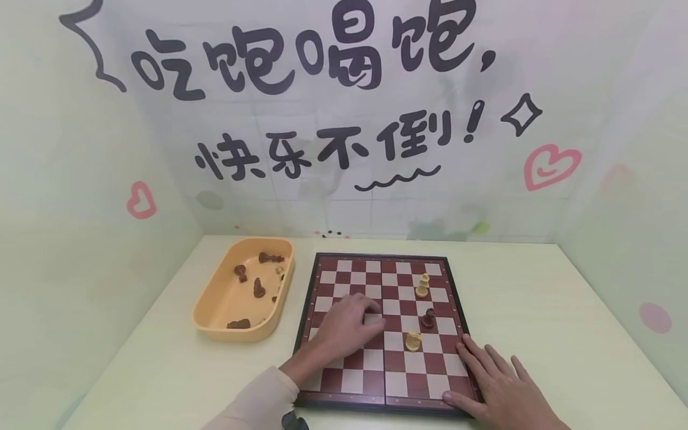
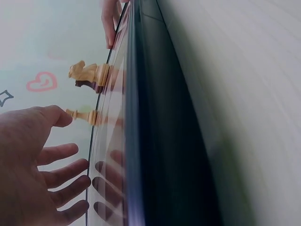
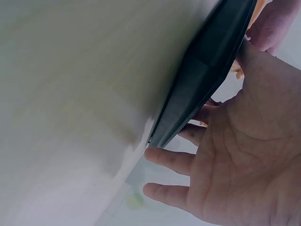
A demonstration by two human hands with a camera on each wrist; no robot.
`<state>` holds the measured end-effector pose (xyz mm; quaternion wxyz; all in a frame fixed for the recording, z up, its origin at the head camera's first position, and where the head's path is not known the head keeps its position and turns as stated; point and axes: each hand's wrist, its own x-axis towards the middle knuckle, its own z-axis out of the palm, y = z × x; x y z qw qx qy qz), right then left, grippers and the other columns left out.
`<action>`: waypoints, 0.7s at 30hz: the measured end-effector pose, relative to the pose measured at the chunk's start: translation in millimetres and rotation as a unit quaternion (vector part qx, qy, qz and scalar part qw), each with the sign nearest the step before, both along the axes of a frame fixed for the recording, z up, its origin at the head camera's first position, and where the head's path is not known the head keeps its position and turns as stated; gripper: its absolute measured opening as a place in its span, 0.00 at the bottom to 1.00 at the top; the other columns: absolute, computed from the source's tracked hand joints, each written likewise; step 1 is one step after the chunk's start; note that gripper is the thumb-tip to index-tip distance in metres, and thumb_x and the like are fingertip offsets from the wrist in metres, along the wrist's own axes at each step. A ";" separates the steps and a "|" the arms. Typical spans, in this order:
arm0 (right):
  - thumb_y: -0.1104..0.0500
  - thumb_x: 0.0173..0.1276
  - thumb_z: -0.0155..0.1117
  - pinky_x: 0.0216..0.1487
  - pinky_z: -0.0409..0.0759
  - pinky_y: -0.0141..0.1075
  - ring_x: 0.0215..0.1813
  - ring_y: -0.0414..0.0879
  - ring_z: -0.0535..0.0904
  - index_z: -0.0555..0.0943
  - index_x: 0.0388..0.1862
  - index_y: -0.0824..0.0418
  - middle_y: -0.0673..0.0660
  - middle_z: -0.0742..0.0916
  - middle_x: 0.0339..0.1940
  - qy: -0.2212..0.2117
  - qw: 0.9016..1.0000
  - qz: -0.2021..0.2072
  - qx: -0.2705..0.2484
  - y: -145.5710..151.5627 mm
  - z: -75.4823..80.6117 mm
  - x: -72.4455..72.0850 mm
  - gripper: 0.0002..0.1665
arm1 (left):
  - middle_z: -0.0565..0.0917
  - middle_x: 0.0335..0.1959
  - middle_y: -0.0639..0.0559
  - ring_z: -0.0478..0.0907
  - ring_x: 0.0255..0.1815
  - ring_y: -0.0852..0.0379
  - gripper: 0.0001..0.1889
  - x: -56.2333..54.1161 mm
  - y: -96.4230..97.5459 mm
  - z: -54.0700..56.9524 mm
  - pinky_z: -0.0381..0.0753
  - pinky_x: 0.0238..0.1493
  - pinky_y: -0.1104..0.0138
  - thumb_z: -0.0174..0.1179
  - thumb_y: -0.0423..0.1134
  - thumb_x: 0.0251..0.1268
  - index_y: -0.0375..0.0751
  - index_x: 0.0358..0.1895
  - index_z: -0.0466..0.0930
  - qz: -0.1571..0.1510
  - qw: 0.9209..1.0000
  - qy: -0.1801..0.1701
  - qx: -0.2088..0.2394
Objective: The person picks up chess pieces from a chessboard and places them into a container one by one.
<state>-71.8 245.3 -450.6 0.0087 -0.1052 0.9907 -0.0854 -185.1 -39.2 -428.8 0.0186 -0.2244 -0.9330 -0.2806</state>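
A chessboard [image 1: 398, 382] with red-brown and white squares lies on the table. My left hand [image 1: 349, 325] hovers over its left half, fingers loosely bent; in the left wrist view the palm and spread fingers hold nothing. My right hand [image 1: 502, 382] lies with straight fingers on the board's near right edge. Three pieces stand on the right half: a cream knight [image 1: 412, 341] nearest, a dark red-brown piece [image 1: 428, 318] just behind it, and a slimmer cream piece [image 1: 422, 286] farther back. The knight [image 2: 87, 73] shows its head in profile in the left wrist view.
Left of the board sits a yellow-orange tray [image 1: 215, 298] with several brown and cream chess pieces lying in it. The pale table [image 1: 537, 298] extends to the right of the board. Behind it hangs a white wall sheet [image 1: 301, 209] with black lettering and pink hearts.
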 end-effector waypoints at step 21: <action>0.18 0.58 0.57 0.62 0.62 0.72 0.70 0.67 0.70 0.72 0.75 0.57 0.59 0.71 0.76 -0.014 1.000 -0.007 0.003 1.5 -5.9 -4.4 0.58 | 0.77 0.62 0.59 0.70 0.62 0.57 0.24 8.3 26.3 -3.3 0.70 0.62 0.53 0.62 0.60 0.67 0.55 0.61 0.82 -0.125 0.991 -0.008 -0.050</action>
